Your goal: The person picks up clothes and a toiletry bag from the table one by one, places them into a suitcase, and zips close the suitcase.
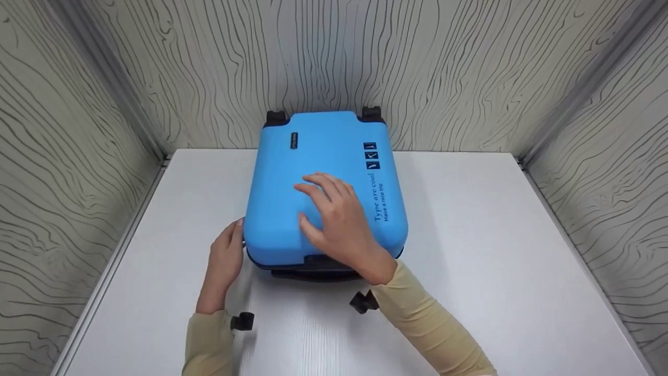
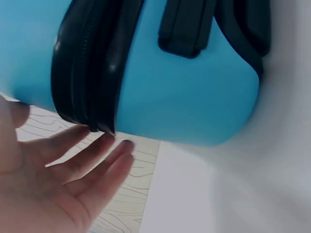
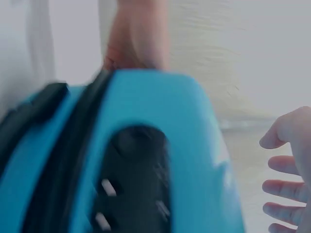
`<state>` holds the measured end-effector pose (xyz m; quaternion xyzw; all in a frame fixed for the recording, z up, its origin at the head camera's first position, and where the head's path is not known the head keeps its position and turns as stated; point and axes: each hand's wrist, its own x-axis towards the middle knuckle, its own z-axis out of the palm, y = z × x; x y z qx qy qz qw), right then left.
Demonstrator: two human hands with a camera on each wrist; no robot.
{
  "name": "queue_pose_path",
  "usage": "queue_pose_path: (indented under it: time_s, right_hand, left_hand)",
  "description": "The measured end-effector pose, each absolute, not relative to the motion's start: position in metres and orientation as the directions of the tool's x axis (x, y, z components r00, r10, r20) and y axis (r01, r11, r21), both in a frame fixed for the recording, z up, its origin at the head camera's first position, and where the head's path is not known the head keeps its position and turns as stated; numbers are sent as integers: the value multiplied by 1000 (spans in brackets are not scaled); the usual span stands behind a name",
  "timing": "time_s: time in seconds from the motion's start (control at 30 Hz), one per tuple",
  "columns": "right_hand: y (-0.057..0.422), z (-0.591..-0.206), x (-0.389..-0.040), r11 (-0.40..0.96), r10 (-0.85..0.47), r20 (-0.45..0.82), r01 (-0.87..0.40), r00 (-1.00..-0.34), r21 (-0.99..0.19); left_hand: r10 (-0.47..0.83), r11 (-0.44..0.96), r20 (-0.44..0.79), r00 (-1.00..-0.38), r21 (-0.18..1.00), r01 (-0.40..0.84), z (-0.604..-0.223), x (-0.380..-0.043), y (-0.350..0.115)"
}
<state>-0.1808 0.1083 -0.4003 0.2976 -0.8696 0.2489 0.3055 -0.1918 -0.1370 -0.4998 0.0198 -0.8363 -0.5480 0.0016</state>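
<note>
A light-blue hard-shell suitcase (image 1: 323, 151) lies flat on the white table, its black wheels (image 1: 371, 114) toward the back wall. At its left side is my left hand (image 1: 225, 256), fingertips against the edge by the black zipper band (image 2: 92, 63) in the left wrist view. My right hand (image 1: 336, 222) is over the front part of the shell, fingers spread and loosely bent, holding nothing. The right wrist view shows those fingers apart from the shell, near a blurred black panel (image 3: 136, 189) on the suitcase's front side.
Wood-grain panels (image 1: 323, 57) enclose the white table (image 1: 469, 224) at the back and both sides. Black wrist-worn pieces (image 1: 364, 302) stick out from both beige sleeves (image 1: 433, 324). A black handle (image 2: 187, 29) is on the suitcase's side in the left wrist view.
</note>
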Motion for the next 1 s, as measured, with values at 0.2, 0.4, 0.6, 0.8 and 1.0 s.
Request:
queue_pose_path:
  time_s: [0.2, 0.4, 0.6, 0.8, 1.0]
  right_hand:
    - [149, -386, -185, 687, -238, 726, -640, -645, -344]
    - [192, -382, -188, 677, -93, 711, -568, -697, -468]
    - [233, -390, -189, 699, 58, 612, -405, -789, -589]
    - [267, -410, -188, 708, 140, 446, -225, -884, -670]
    - [291, -439, -188, 711, 132, 296, -117, -946, -693]
  left_hand:
    - [-54, 386, 74, -996, 921, 47, -494, -190, -134]
    - [22, 339, 155, -988, 928, 153, -493, -188, -131]
    - [84, 319, 203, -976, 922, 219, -495, -188, -128]
    - [77, 331, 262, -962, 903, 273, -495, -188, -123]
    - [86, 355, 404, -911, 841, 407, -493, -189, -118]
